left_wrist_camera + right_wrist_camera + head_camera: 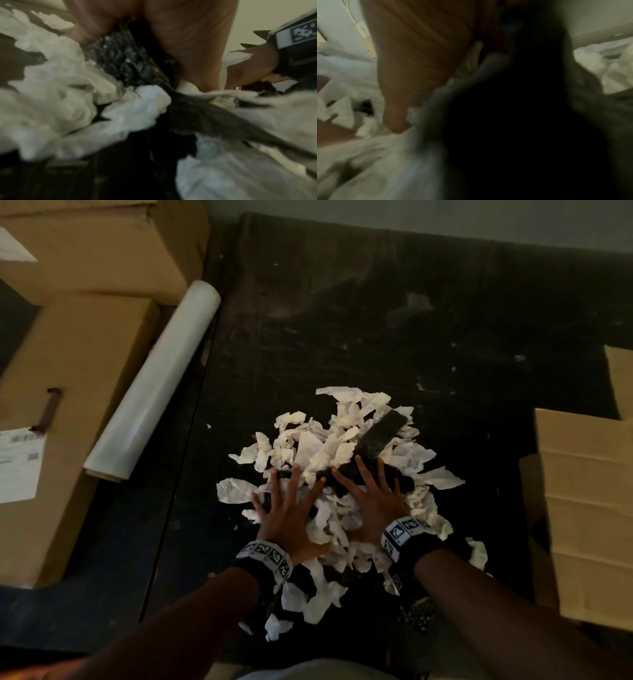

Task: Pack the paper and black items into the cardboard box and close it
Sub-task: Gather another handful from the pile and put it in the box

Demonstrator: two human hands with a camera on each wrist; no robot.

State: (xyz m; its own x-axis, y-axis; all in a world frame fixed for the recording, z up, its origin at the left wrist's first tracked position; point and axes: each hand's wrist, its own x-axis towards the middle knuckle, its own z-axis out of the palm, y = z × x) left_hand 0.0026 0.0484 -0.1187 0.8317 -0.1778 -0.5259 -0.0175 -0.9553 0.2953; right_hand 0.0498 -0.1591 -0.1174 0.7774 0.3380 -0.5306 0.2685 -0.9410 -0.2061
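Observation:
A heap of crumpled white paper (pixel 346 446) lies on the dark table, mixed with black pieces. One flat black strip (pixel 382 436) sticks up at the heap's far right. My left hand (pixel 286 508) lies flat on the heap's near left, fingers spread. My right hand (pixel 373 494) lies flat on the near right, fingertips on a black piece (pixel 349 470). The left wrist view shows the left hand (pixel 188 44) on paper (pixel 68 94) and a black bubbled piece (pixel 125 59). The right wrist view is blurred: the right hand (pixel 419 60), white paper (pixel 351 81) and dark material. The cardboard box (pixel 589 508) stands at the right edge.
A roll of clear film (pixel 154 381) lies to the left on a long cardboard carton (pixel 68 405). A bigger carton (pixel 102 244) sits at the back left. The dark table (pixel 411 320) stretches behind the heap.

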